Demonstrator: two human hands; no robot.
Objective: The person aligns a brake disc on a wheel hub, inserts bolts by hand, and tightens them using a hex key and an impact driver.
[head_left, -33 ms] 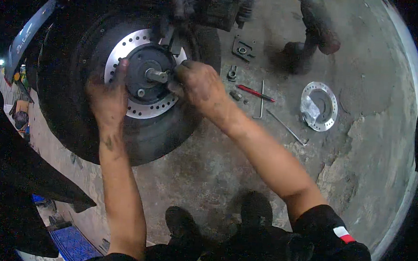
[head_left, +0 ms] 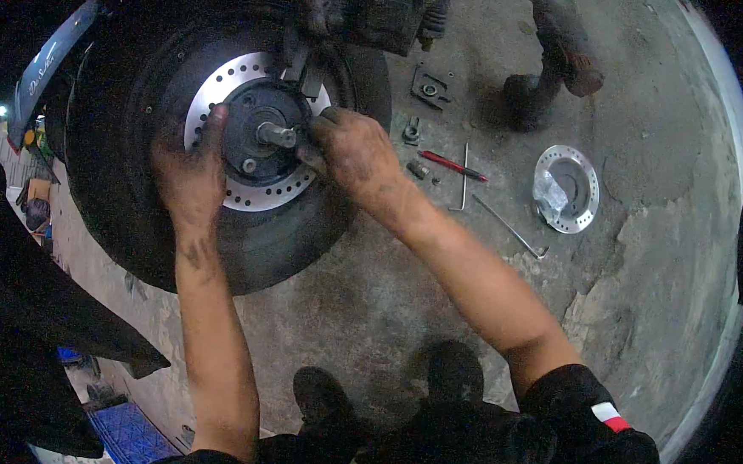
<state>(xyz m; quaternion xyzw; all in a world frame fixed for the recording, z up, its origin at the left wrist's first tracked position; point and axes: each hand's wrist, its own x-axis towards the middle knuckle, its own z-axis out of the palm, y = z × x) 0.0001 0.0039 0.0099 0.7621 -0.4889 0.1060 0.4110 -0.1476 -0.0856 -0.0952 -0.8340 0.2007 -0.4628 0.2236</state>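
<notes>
A silver brake disc with a ring of holes lies against the dark hub of a wheel with a black tire. A metal axle stub sticks out of its middle. My left hand grips the disc's left edge, thumb stretched up over its face, the other fingers dark and partly lost against the tire. At the disc's right edge my right hand is closed, its fingertips pinched together beside the hub. Whatever they hold is hidden. A dark bracket hangs just above the right fingertips.
On the floor to the right lie a red pen, a hex key, a second bent rod, small metal parts and a flat bracket. Farther right is another brake disc with a plastic bag on it. A curved dark pipe stands behind.
</notes>
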